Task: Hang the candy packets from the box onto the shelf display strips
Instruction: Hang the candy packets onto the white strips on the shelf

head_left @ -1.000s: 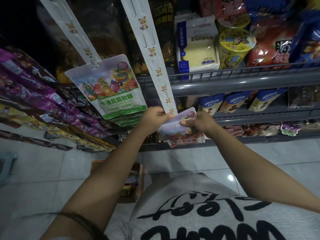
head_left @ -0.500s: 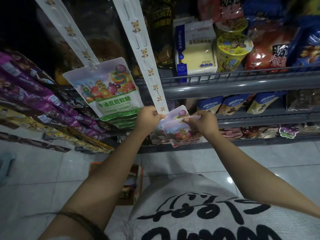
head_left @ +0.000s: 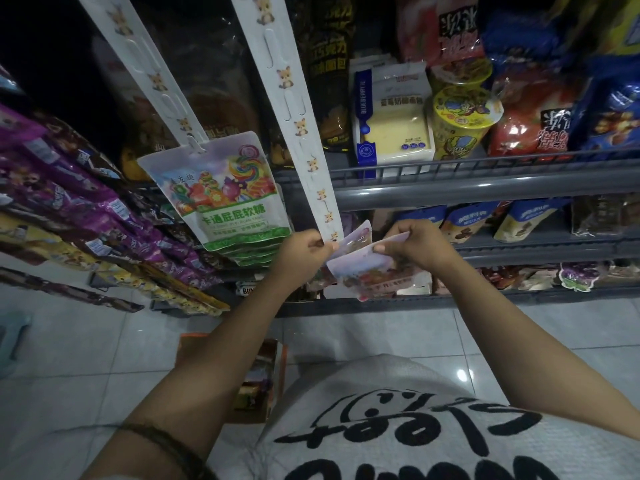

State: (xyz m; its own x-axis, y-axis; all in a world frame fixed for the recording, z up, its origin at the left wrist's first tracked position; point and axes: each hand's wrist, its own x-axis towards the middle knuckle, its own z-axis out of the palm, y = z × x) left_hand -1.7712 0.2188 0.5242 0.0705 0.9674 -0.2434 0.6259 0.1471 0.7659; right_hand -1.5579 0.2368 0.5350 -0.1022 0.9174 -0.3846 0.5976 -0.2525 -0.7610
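Shirt (head_left: 433, 427): grey with black lettering, at the bottom, nearest to the camera.
Box (head_left: 256, 379): cardboard, open, on the tiled floor (head_left: 69, 358) between the two forearms; some packets lie inside.
Left hand (head_left: 301, 251): fingers curled, pinching the lower end of the near display strip (head_left: 294, 116) at its bottom tip.
Right hand (head_left: 415, 244): thumb and fingers pinch the top edge of a candy packet (head_left: 374, 271), held just beside the strip's end.
Second packet (head_left: 356, 237): behind the held one, touching the bottom of the strip; I cannot tell if it hangs on a hook.
Hung packets (head_left: 225, 192): a stack with green lower bands, hanging on the far-left display strip (head_left: 156, 77).
Shelves (head_left: 485, 188): grey metal, behind the hands, carrying snack bags, a blue and white carton (head_left: 391, 116) and a yellow cup (head_left: 460, 123).
Purple bags (head_left: 86, 202): in rows at the left.
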